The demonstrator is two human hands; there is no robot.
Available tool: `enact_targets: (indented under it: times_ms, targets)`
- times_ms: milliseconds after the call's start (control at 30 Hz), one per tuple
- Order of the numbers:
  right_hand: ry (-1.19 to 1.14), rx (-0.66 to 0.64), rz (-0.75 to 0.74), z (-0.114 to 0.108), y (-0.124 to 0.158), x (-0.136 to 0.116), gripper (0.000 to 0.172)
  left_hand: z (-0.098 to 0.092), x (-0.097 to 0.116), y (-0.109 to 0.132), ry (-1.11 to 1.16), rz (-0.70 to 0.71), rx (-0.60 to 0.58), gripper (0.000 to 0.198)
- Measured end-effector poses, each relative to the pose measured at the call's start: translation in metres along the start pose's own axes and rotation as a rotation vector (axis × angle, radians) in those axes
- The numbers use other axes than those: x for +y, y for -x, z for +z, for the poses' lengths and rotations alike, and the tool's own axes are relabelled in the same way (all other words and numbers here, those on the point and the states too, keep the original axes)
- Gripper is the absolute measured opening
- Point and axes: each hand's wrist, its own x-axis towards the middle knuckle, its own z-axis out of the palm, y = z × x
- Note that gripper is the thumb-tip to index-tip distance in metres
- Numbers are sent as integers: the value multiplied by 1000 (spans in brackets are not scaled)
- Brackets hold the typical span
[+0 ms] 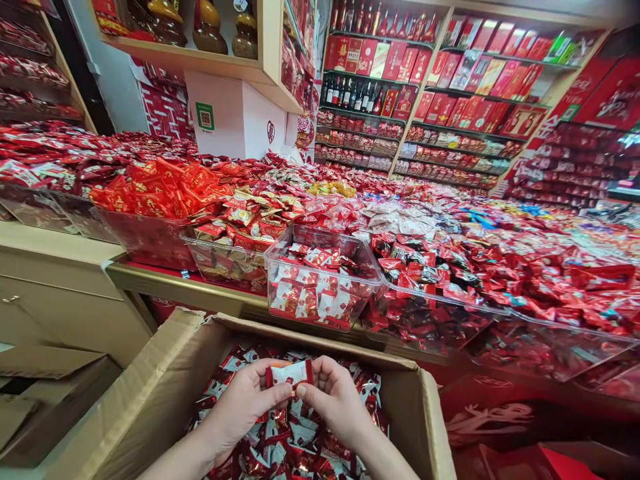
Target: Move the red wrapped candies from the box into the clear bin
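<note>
Between both hands is one wrapped candy (296,373), white in the middle with dark red ends. My left hand (263,393) pinches its left end with thumb and fingers. At the other end, my right hand (333,397) grips it the same way. Both hands are over an open cardboard box (135,407), which holds many loose wrapped candies (300,433) in matching red and white wrappers. Just beyond the box, a clear plastic bin (325,273) holds similar red and white candies, lower than the heaps in the bins beside it.
A bin of orange-red packets (160,193) and one of gold and red candies (240,220) stand left. Right of the clear bin are heaped red and black candies (425,267). Shelves of bottles and red boxes (370,60) line the back. Another cardboard box (55,400) sits lower left.
</note>
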Motion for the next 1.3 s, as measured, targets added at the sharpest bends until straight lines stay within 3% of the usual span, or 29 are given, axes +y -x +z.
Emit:
enact_targets:
  times_ms: [300,667,900,1000,1133,1300]
  targets:
    - [7,-106,43,-3,3,-2,21,-5,-5,0,-181,164,-101,28]
    - [-78,-145,-16,-4,8,-5,25,-2,-8,-3,-51,64,-123,39]
    - [-131,-68,-6,-4,8,-3,39,0,5,5,76,18,-165,65]
    - [3,-76,-69,-6,9,-4,41,-2,6,5,100,-15,-161,60]
    - [504,-94,-340,-11,11,-6,55,-7,5,0,187,-149,-143,49]
    - [725,-17,-431,-14,8,0,30,-8,2,-3,176,-288,-171,42]
